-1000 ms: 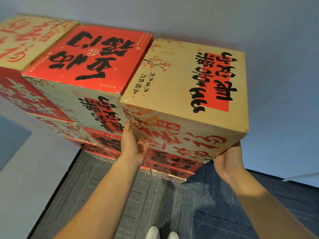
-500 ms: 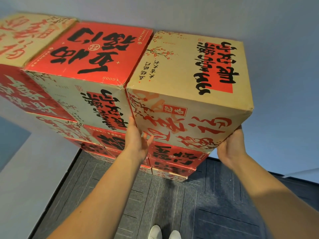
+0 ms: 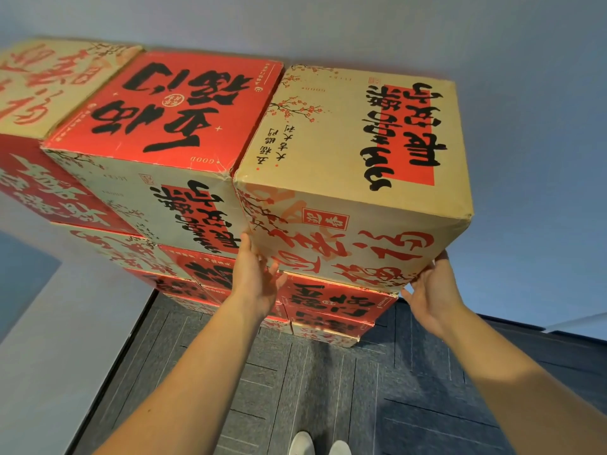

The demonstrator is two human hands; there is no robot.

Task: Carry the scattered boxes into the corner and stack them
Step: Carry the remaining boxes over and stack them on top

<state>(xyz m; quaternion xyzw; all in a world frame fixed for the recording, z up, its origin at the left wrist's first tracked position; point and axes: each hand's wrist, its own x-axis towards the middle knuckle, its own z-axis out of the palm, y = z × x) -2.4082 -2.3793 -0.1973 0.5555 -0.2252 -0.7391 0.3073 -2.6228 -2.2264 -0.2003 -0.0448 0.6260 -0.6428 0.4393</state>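
Pushed back since a second ago — tan box (image 3: pixel 354 165) now nearly flush with the red-topped box (image 3: pixel 170 110) atop the corner stack (image 3: pixel 328 307). Flat-fingered and wide, left grip (image 3: pixel 254 277) and right grip (image 3: pixel 432 293) at its lower front corners — box straight ahead, above both.

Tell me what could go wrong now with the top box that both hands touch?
1. The tan box sits high, with nothing beside it on the right; a shove from the left hand may tip it over.
2. The right hand only touches its lower corner with open fingers, so it could hardly catch it.
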